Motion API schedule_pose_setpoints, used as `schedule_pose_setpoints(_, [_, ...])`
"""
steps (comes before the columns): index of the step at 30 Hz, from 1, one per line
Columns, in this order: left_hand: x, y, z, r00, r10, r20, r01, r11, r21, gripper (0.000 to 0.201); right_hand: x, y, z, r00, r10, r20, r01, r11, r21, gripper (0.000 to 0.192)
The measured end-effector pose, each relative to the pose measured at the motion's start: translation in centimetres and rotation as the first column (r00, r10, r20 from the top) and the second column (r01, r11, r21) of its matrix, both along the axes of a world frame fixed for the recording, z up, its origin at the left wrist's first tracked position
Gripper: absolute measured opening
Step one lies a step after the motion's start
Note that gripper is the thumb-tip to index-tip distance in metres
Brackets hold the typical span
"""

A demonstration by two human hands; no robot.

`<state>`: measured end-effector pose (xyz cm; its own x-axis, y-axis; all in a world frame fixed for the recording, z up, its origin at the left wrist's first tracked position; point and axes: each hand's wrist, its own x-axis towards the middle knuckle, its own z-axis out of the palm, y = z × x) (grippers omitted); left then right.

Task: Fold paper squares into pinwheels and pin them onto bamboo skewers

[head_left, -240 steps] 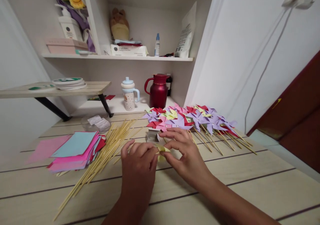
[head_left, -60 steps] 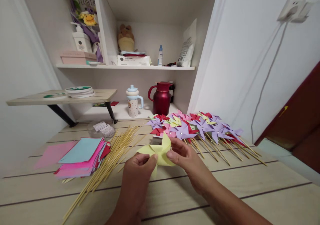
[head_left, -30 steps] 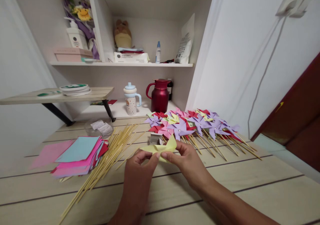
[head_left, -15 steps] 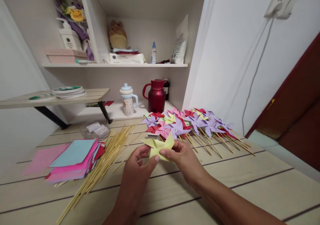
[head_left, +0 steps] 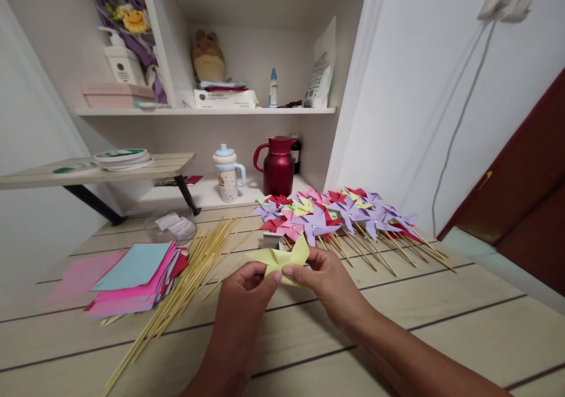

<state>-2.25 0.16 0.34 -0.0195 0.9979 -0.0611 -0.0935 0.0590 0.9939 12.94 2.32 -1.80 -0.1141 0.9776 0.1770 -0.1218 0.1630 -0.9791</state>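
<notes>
White shelving (head_left: 207,112) stands behind a pale, dark-lined tabletop (head_left: 463,320), as I view it remotely through the head camera. At the centre is a yellow paper pinwheel (head_left: 282,260), held near the middle of the tabletop with one folded point directed upward and another to the left. Both hands grip it: the left hand (head_left: 245,288) pinches its left side between thumb and bent fingers, while the right hand (head_left: 325,272) presses a thumb on its front with the fingers behind; the two thumbs nearly meet. Just beyond it I note a small grey box (head_left: 272,241), partly hidden by the pinwheel. To the right and farther back lies a pile of finished pinwheels (head_left: 315,223) in purple, pink, red and yellow, their sticks pointing toward the viewer. On the left, loose bamboo sticks (head_left: 189,279) spread diagonally beside a stack of coloured paper (head_left: 135,267) topped by a light-blue sheet. Behind the paper sits a clear round container (head_left: 152,230) holding white packets (head_left: 179,225). Farther out, I can distinguish a speckled cup (head_left: 228,185) with a blue handle, a dark-red jug (head_left: 279,170) to its right, and, at left, a raised wooden stand (head_left: 170,164) bearing stacked white discs (head_left: 123,162).
</notes>
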Motion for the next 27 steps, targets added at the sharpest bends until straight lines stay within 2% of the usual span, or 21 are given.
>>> schedule_pose_setpoints(12, [0.1, 0.2, -0.6, 0.999, 0.053, 0.008, -0.053, 0.999, -0.003, 0.019, -0.3, -0.1, 0.1, 1.000, -0.009, -0.020, 0.008, 1.000, -0.022, 0.020])
schedule_pose_setpoints(19, [0.3, -0.3, -0.7, 0.996, 0.077, -0.038, -0.078, 0.997, -0.013, 0.018, -0.5, -0.1, 0.0, 1.000, -0.011, 0.011, 0.011, 1.000, 0.004, 0.018])
schedule_pose_setpoints(27, [0.0, -0.2, -1.4, 0.995, 0.102, 0.011, -0.101, 0.993, -0.061, 0.019, -0.9, -0.2, 0.0, 0.999, 0.027, -0.030, -0.028, 0.999, -0.019, 0.019])
